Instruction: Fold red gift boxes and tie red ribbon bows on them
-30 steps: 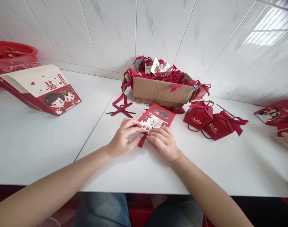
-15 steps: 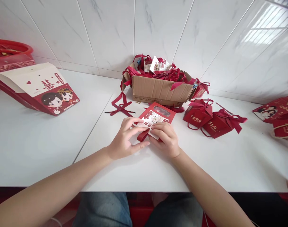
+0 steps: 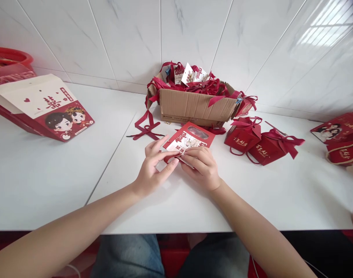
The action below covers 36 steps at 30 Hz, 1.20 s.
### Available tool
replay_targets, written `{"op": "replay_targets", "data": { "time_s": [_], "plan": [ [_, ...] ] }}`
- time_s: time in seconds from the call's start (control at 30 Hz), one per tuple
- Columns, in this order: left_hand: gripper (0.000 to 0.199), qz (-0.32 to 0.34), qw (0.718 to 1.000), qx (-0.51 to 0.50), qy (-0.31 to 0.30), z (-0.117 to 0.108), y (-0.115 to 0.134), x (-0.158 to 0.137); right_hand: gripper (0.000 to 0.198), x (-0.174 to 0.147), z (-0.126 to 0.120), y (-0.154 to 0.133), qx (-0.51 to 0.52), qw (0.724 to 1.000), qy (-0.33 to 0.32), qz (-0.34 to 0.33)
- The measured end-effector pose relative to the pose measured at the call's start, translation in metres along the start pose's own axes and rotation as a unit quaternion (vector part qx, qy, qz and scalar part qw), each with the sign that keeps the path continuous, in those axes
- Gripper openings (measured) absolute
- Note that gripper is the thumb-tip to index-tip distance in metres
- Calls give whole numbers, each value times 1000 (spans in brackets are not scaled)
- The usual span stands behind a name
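A red and white gift box (image 3: 190, 141) with an oval clear window lies tilted on the table in front of me. At its near edge a red ribbon (image 3: 168, 158) shows between my fingers. My left hand (image 3: 153, 168) pinches this ribbon between thumb and forefinger, its other fingers spread. Beside it, my right hand (image 3: 201, 166) is closed at the box's lower edge, fingertips bent over the ribbon; its thumb is mostly hidden. The ribbon's path under my fingers cannot be made out.
Behind the gift box stands a cardboard box (image 3: 193, 104) heaped with red ribbons and tags. A loose ribbon (image 3: 146, 131) lies to its left. Small red boxes with bows (image 3: 266, 148) sit at right. A large printed bag (image 3: 60, 112) lies left, near a red basket (image 3: 14, 56).
The ribbon loop between my hands has become smaller and flatter. My left fingers have lifted slightly and spread away from the box. The view has shifted a little.
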<state>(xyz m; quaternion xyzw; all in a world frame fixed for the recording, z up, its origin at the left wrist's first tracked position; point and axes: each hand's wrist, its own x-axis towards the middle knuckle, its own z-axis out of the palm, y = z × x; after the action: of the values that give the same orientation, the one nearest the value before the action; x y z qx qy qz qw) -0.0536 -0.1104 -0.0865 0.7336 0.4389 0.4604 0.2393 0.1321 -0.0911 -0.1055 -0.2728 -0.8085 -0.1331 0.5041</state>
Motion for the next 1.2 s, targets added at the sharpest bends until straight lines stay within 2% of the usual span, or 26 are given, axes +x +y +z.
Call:
{"op": "replay_targets", "data": {
  "time_s": [0.2, 0.4, 0.5, 0.7, 1.07, 1.2],
  "plan": [
    [33, -10, 1000, -24, -14, -2, -1, 0, 10, 4, -1, -1, -9, 1000, 11, -3],
    [51, -33, 999, -20, -38, -3, -3, 5, 6, 6, -1, -3, -23, 1000, 8, -13],
    [45, -51, 998, -19, -38, -2, -5, 7, 7, 6, -1, -4, -23, 1000, 3, -17],
    [19, -47, 998, 1, -39, 1, -8, 5, 10, 5, 0, -4, -29, 999, -22, -23],
    [16, -63, 996, 31, -46, 1, -2, 5, 6, 7, 0, -8, -2, 1000, -9, 6],
    [16, -58, 997, 27, -51, 2, -3, 5, 6, 5, 1, -7, -2, 1000, -12, -5]
  ]
}}
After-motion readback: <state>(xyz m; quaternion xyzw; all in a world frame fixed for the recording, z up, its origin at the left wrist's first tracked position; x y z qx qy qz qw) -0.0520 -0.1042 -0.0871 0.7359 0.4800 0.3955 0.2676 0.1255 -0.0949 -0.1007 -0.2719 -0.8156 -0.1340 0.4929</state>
